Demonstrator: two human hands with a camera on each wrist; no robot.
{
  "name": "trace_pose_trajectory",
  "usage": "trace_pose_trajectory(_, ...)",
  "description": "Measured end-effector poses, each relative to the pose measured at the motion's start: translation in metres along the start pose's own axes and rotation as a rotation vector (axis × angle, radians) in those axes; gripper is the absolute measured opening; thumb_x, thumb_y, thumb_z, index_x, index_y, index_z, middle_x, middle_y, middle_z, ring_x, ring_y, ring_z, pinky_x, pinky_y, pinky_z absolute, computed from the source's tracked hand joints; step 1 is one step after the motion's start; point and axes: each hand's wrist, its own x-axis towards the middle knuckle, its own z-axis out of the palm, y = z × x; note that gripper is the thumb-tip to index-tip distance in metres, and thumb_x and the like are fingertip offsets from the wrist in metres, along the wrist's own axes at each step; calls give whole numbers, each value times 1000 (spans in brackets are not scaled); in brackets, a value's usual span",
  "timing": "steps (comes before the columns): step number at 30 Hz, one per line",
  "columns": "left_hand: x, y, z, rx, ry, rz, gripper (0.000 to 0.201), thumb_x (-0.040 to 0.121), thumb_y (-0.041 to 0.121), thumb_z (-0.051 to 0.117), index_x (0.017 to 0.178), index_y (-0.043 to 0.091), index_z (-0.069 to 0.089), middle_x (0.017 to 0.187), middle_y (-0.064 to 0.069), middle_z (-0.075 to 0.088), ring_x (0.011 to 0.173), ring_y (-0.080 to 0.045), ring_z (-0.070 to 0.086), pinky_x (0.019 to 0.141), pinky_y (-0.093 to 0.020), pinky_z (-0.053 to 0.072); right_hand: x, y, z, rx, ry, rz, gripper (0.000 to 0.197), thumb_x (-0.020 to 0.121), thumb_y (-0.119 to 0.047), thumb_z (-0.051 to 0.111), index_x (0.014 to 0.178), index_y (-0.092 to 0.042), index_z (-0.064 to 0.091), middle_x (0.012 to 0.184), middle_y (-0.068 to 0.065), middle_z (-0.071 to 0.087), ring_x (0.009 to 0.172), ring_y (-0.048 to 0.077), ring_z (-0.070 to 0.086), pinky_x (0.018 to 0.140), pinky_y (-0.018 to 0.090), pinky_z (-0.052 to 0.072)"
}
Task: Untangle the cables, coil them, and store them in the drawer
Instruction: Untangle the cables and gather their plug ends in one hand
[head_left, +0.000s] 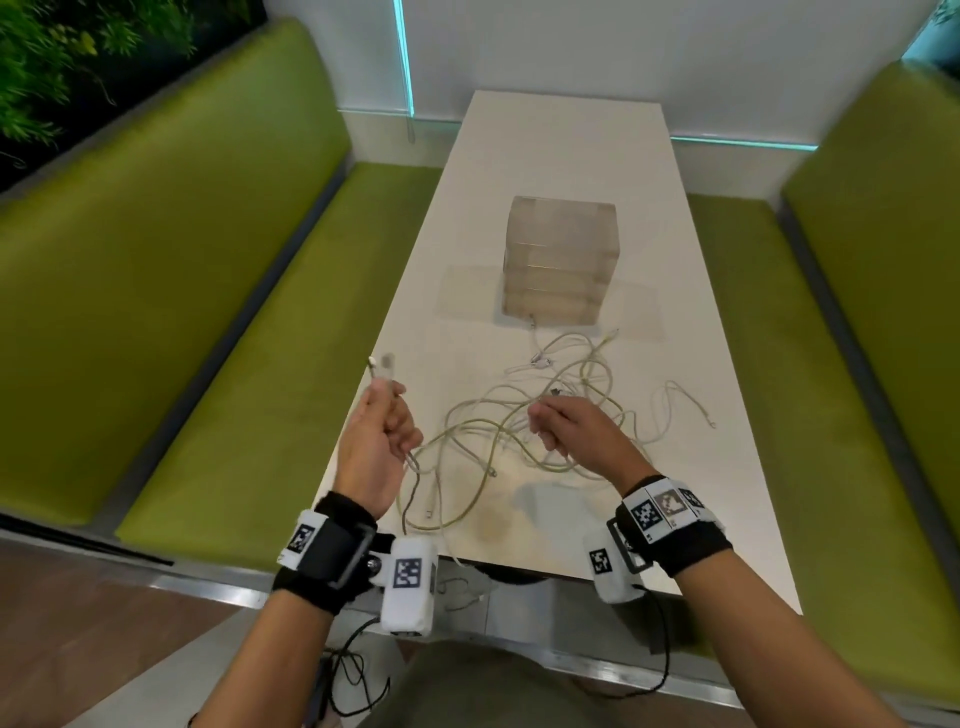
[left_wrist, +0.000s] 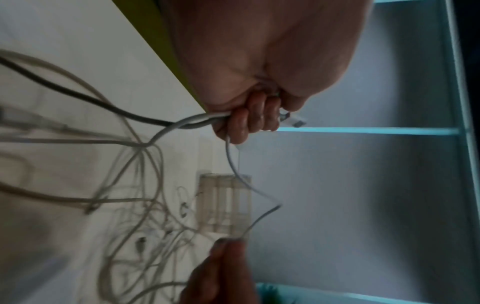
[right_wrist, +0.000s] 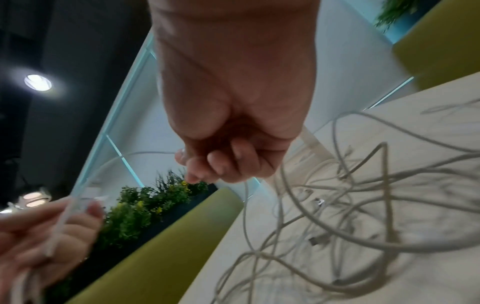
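My left hand (head_left: 375, 436) was closed around a white cable (left_wrist: 235, 164) near its plug end, the connector (left_wrist: 292, 121) protruding past my curled fingers (left_wrist: 246, 121). My right hand (head_left: 569, 428) pinched the same strand further along, fingers curled, with a short slack span between the two hands. The remaining tangle of cables (head_left: 540, 421) lay on the white table (head_left: 571, 156), at 12 o'clock from my hands. The translucent drawer unit (head_left: 561, 260) stood beyond it, also at 12 o'clock, all drawers apparently closed.

Risks, as I judged them:
- The held strand ran back into the tangle. Pulling hard could have tightened a knot rather than freed it.
- Several loops hung over the near table edge at 6 o'clock. Drag on the tangle could have taken more cable to the floor.
- One strand reached the foot of the drawer unit; whether it touched could not be determined. A snag there might have shifted the unit.
- Two or more strands passed through my left fist, so coiling might have gathered the wrong cable.

View differences:
- The head view alone showed the overall layout and the overhanging loops.
- The left wrist view showed the connector and the multiple strands in the fist, plus a darker cable (left_wrist: 78, 92) not distinguishable from above.
- The right wrist view showed the pinch (right_wrist: 187, 156) and loose plugs (right_wrist: 318, 239) within the tangle.
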Motion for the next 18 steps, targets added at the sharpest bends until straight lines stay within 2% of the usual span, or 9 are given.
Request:
trace_pose_trajectory(4, -11, -32, 23, 270, -127, -87, 22, 99, 28, 45, 101, 10, 57, 61, 5, 33, 50, -6, 29, 48, -21, 28, -6, -17, 14, 131, -26, -66, 32, 98, -26, 49, 73, -12, 64, 50, -5, 41, 45, 5, 35, 47, 17, 29)
trace_pose_trajectory(7, -14, -43, 41, 336, -253, -107, 41, 87, 38, 54, 113, 6, 59, 66, 0, 46, 52, -6, 36, 48, -20, 27, -8, -24, 23, 24, -82, -95, 31, 95, -24, 53, 67, -18, 64, 54, -3, 52, 51, 3, 43, 54, 19, 34)
trace_pose_trajectory(9, -13, -45, 46, 320, -273, -97, 38, 84, 37, 58, 106, 5, 64, 69, -4, 53, 53, -8, 38, 47, -20, 26, -10, -24, 23, -26, -76, -64, 31, 95, -27, 54, 68, -16, 64, 55, -10, 55, 51, -1, 46, 55, 15, 35)
trace_pose_trajectory(12, -13, -44, 48, 307, -246, -49, 25, 86, 32, 58, 84, 7, 63, 58, -1, 54, 47, -10, 38, 45, -19, 28, -13, -24, 21, -80, -102, -29, 31, 94, -34, 54, 68, -18, 63, 55, -9, 50, 52, 6, 44, 56, 22, 36)
trace_pose_trajectory(15, -13, -39, 47, 267, -217, -17, 24, 89, 28, 55, 77, 8, 56, 46, 10, 38, 43, -6, 29, 44, -19, 26, -8, -17, 16, -219, -167, -25, 29, 92, -37, 55, 78, -13, 61, 68, -4, 57, 64, 11, 52, 63, 30, 43)
trace_pose_trajectory(18, -10, -26, 44, 162, -209, 18, 23, 88, 27, 53, 73, 9, 53, 48, 10, 27, 43, -6, 20, 45, -20, 19, 1, -1, 7, -287, -144, -25, 17, 94, -29, 55, 81, -17, 57, 82, -2, 62, 77, 15, 56, 71, 33, 42)
